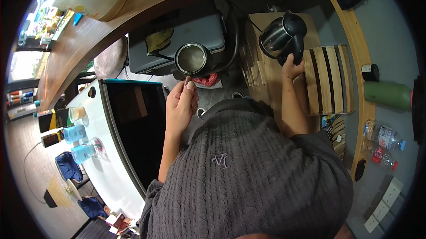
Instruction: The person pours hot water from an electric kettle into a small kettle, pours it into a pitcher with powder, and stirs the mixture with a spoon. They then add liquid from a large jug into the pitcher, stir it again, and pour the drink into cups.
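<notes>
My left hand [181,106] is closed round the short handle of a small round metal pot [191,58], which I see from above. Its inside looks pale and shiny; whether it holds liquid I cannot tell. At the right, my right hand [291,67] grips the black handle of an electric kettle [282,35] with a dark lid and a see-through body. The kettle is over a wooden box [259,68], and I cannot tell whether it rests there or is lifted.
A grey case [177,26] with a yellow-green cloth [159,40] lies beyond the pot. A slatted wooden rack [330,79] stands right. The white-topped cabinet [115,168] at left bears cups. Along the right ledge are a green bottle [387,93] and plastic bottles [384,136].
</notes>
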Tool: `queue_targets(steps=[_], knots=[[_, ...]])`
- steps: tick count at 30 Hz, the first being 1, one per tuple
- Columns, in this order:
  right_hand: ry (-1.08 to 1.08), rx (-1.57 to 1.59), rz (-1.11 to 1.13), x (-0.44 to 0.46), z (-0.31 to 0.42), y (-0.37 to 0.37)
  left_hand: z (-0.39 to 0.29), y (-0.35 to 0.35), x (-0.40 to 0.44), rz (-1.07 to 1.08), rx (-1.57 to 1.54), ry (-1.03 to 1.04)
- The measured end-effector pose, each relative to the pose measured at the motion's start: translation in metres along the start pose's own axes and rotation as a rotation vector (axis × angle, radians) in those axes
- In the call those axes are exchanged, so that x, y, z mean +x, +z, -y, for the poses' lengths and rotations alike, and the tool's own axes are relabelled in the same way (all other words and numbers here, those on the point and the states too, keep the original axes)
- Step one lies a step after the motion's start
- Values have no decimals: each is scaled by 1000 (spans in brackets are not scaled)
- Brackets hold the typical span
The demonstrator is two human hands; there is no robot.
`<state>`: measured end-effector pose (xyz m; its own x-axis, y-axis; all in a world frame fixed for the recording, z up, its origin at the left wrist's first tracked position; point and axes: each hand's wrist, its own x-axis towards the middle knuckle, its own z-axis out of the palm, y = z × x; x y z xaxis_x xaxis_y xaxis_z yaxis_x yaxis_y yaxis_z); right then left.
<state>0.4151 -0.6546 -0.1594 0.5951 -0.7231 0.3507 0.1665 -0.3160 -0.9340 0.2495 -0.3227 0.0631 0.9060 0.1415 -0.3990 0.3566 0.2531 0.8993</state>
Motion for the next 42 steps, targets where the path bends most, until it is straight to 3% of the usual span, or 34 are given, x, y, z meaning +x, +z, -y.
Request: queue_targets(steps=[5, 7, 12, 14, 18, 20, 25, 29, 35, 37, 40, 42], knots=[[26, 30, 85, -18, 18, -6, -3, -11, -4, -4, -21, 12], [-68, -263, -165, -37, -1, -12, -7, -16, -8, -13, -17, 7], [-104, -234, 122, -111, 7, -31, -6, -44, -18, -68, -65, 12], [118, -48, 492, -134, 25, -25, -8, -60, -26, -92, -70, 22], [91, -66, 705, -162, 50, 14, -4, -93, -45, -191, -8, 75], [202, -85, 854, -172, 68, 41, -3, -112, -57, -237, -28, 80], [157, -34, 1068, -210, 88, 100, 7, -165, -85, -321, -71, 93], [140, -194, 1292, -253, 128, 139, 19, -211, -106, -370, -63, 129], [155, 61, 1550, -340, 176, 179, 29, -273, -133, -412, -47, 169], [274, 176, 1597, -364, 196, 187, 30, -289, -139, -416, -72, 167], [186, 169, 1587, -390, 200, 207, 29, -311, -138, -455, -135, 159], [112, 47, 1706, -401, 209, 225, 27, -326, -135, -480, -154, 156]])
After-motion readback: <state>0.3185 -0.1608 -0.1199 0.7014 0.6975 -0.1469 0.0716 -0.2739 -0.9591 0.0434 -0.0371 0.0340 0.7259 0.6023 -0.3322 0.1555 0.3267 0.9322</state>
